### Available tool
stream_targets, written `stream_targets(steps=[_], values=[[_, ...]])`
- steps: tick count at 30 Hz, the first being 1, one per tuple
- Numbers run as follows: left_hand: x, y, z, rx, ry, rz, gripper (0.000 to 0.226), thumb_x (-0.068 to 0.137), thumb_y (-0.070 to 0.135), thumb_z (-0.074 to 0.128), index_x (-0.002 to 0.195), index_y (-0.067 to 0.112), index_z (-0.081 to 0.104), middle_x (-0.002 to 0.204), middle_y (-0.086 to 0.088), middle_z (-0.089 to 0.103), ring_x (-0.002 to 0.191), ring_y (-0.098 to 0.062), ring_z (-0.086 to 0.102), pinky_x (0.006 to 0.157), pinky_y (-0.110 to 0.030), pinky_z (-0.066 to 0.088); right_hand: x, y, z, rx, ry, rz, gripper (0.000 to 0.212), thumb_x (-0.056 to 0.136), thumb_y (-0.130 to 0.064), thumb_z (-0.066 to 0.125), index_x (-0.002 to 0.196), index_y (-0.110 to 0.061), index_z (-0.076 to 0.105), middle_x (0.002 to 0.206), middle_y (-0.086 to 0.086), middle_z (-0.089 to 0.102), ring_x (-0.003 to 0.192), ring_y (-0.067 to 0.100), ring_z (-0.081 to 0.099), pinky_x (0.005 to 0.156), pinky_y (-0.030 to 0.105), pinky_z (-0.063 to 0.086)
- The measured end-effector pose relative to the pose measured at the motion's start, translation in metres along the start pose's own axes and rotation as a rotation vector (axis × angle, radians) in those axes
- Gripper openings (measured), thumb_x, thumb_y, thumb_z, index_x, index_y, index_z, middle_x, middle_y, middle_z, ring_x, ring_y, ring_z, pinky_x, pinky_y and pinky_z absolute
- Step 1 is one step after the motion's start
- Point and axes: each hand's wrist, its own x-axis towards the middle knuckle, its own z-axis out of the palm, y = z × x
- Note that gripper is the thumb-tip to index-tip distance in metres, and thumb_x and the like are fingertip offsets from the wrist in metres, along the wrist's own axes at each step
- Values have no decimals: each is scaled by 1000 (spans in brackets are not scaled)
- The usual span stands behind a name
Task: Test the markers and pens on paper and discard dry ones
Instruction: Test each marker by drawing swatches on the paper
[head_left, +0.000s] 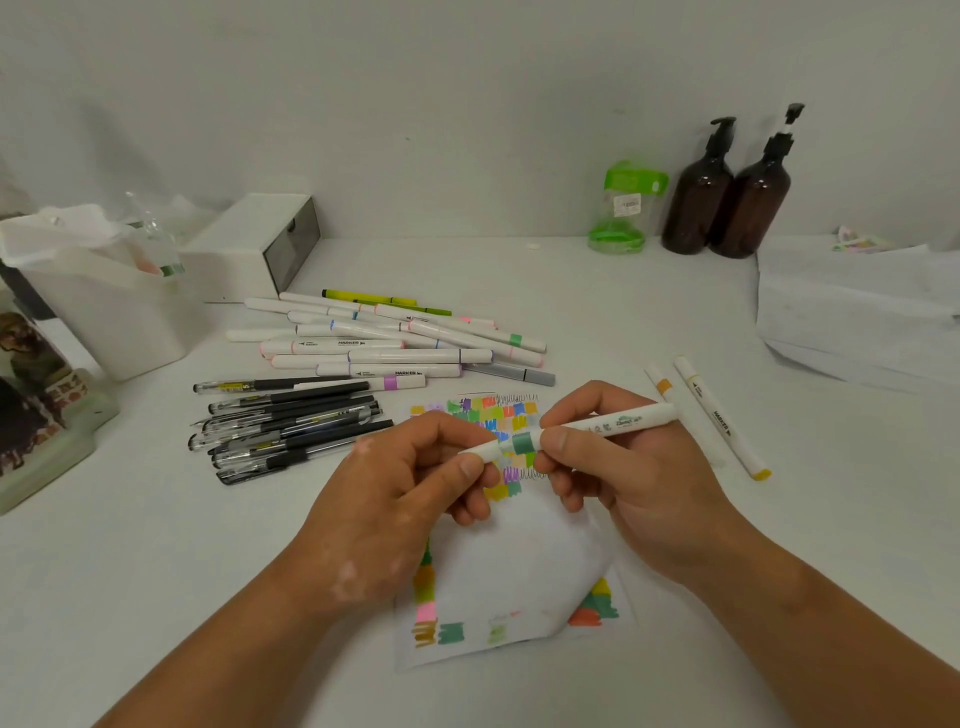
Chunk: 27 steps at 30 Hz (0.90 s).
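- One white, round-barrelled marker (587, 427) with a green band, held over the paper (509, 577): left hand (405, 488) grip pinches its short end, right hand (628, 467) grip pinches the barrel.
- Two white markers (719, 415) lie right of the paper.
- Two glossy brown pump bottles (696, 202) stand at the worktop's (571, 291) back.

White table (519, 280), markers (384, 345), pens (291, 421), paper (511, 587), bottles (727, 197)

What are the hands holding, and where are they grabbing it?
One white marker with a green band. The left hand pinches its cap end; the right hand grips the barrel beside the band.
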Motion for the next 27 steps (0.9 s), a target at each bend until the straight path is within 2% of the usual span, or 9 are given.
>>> stream_targets(steps=[7, 14, 16, 18, 20, 22, 24, 27], values=[[-2, 6, 4, -167, 10, -10, 17, 97, 2, 55, 101, 7, 70, 80, -13, 74, 65, -24, 70, 61, -26, 56, -1, 0, 3, 49, -29, 15, 14, 77, -27, 77, 86, -16, 75, 77, 15, 74, 64, 20, 68, 58, 25, 55], [-4, 9, 2, -189, 0, -26, 17, 96, -1, 54, 102, 3, 69, 78, -14, 73, 65, -24, 70, 60, -26, 56, -1, 1, 6, 67, -45, 38, 16, 76, -29, 78, 86, -16, 76, 78, 16, 74, 66, 22, 69, 61, 28, 56], [-3, 7, 2, -178, -1, -30, 16, 94, 3, 58, 102, 5, 71, 77, -13, 73, 65, -24, 70, 61, -26, 56, -1, 0, 4, 60, -60, 40, 15, 76, -29, 79, 85, -16, 75, 78, 15, 74, 66, 22, 68, 59, 28, 56], [-3, 7, 2, -143, 11, -33, 18, 88, 18, 63, 101, 12, 74, 76, -12, 73, 66, -22, 69, 64, -25, 56, 1, -4, -3, 11, -81, 36, 20, 75, -30, 79, 86, -14, 75, 77, 13, 72, 66, 20, 66, 58, 27, 54], [-1, 6, -1, -93, 40, -30, 23, 82, 30, 64, 98, 21, 77, 73, -10, 73, 65, -20, 69, 66, -23, 56, 3, -11, -13, -7, -144, 58, 28, 76, -33, 79, 93, -11, 77, 81, 12, 72, 68, 20, 65, 59, 29, 54], [0, 5, -6, -66, 67, -30, 22, 80, 33, 65, 97, 29, 77, 72, -9, 73, 65, -19, 69, 66, -22, 56, 2, -20, -24, 2, -251, 120, 37, 78, -40, 76, 103, -12, 78, 91, 13, 74, 73, 19, 64, 60, 28, 53], [0, 4, -9, -41, 70, -32, 21, 79, 33, 66, 97, 33, 77, 72, -8, 74, 65, -18, 70, 65, -20, 55, -2, -25, -28, -134, -317, 156, 34, 80, -43, 71, 103, -18, 78, 94, 9, 77, 77, 19, 66, 64, 24, 52], [-1, 1, -4, 34, 57, -34, 20, 79, 36, 68, 97, 34, 76, 71, -3, 75, 64, -13, 70, 63, -15, 53, -5, -17, -17, -506, -246, 122, 16, 79, -41, 76, 89, -29, 73, 78, -2, 78, 75, 15, 70, 66, 20, 50]])
